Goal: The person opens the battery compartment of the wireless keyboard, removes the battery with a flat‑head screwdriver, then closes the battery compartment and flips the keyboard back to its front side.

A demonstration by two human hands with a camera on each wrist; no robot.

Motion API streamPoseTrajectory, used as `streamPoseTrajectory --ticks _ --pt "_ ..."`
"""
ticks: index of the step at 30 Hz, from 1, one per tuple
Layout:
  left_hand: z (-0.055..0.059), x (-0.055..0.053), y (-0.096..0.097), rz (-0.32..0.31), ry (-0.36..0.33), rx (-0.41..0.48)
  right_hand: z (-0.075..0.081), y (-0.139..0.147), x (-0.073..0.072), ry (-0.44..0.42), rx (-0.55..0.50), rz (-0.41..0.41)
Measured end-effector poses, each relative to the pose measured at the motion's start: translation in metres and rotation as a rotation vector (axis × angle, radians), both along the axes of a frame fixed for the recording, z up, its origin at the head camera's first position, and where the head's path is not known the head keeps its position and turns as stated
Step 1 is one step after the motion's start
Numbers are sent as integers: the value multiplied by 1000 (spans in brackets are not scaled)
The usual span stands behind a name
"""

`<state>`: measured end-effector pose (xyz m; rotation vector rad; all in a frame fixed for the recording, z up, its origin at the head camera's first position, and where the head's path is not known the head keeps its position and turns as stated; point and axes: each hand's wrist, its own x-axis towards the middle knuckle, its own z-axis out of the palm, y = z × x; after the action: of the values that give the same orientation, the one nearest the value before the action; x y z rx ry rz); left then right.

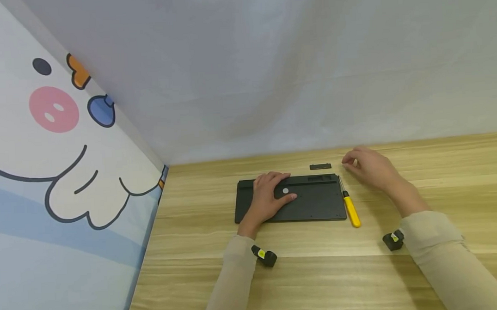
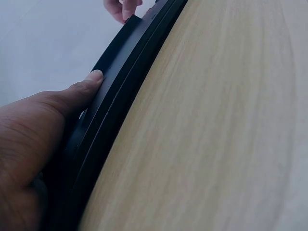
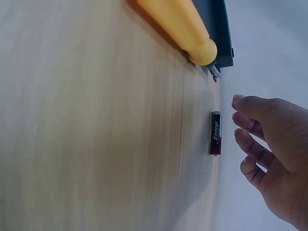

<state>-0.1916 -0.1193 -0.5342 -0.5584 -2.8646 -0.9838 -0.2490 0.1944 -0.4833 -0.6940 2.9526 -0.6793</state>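
A black keyboard (image 1: 317, 203) lies underside up on the table, a white round sticker on it and a recessed battery compartment (image 1: 319, 178) near its far right corner. My left hand (image 1: 266, 199) rests on its left half, fingers along the far edge. In the left wrist view the thumb (image 2: 84, 91) touches the keyboard. Beyond the keyboard's right end is my right hand (image 1: 371, 169), fingers loosely bent and nothing visible between them. The right wrist view shows a black and red battery (image 3: 216, 133) on the table beside those fingertips; the hand hides it in the head view.
Along the keyboard's right end lies a screwdriver (image 1: 352, 210) with a yellow handle. A small black cover (image 1: 320, 166) lies behind the keyboard, near the back wall (image 1: 271, 103). At the left stands a wall panel (image 1: 108, 179) with a cartoon print.
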Motion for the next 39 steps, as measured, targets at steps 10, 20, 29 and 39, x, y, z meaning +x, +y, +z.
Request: streamPoseTrajectory --ticks 10,20,29,39 --pt "-1 2 0 -3 -17 4 -4 -15 -5 19 -2 40" --pt "0 1 -1 5 -13 0 -2 -30 -11 -42 -3 61" --pt "1 0 -1 7 -28 -15 -4 -39 -18 -63 33 52" --pt "-1 -1 -1 1 -12 -7 -5 -42 -16 -34 38 40"
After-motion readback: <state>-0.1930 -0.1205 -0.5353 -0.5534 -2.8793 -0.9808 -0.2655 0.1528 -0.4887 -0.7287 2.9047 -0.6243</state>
